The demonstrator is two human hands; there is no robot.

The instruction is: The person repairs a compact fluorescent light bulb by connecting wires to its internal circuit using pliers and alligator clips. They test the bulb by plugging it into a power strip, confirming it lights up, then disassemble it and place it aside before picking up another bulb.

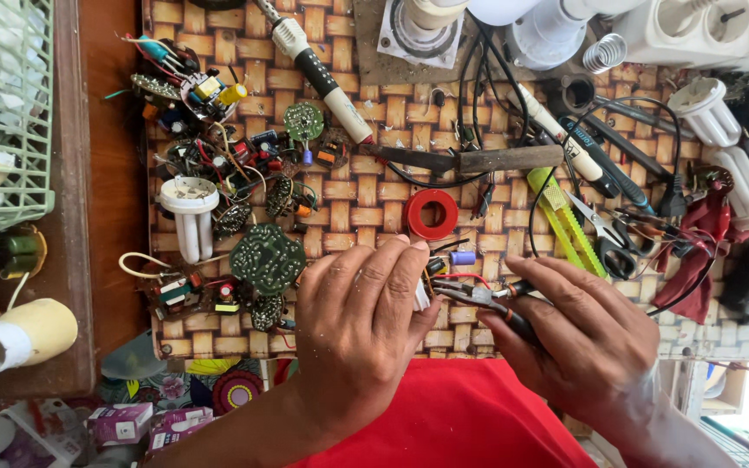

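Risk first: the small circuit part [438,264] sits pinched between the left hand [359,322] and the nose of the pliers [478,296]. My guess is that a hard squeeze or a twist could snap a lead or tear the red wire [463,277] off it. It could also spring loose and vanish among the loose boards and components at 9 o'clock, where one more small piece would be hard to find.

Second risk: the soldering iron [470,159] lies across the desk [366,204] at 12 o'clock from the hands, its black cord looping down towards them. Whether it is hot I cannot tell. A sleeve or a tugged cord could drag it.

Left hand: fingers curled together, tips closed over the part, mostly hiding it.

Right hand [584,334]: wrapped tight round the pliers' handles; nose points to 9 o'clock, meeting the part just beyond the left fingertips.

Part lies at 1 o'clock from the left hand's knuckles and at 10 o'clock from the right hand. Red tape roll [431,213] sits just above, apart.
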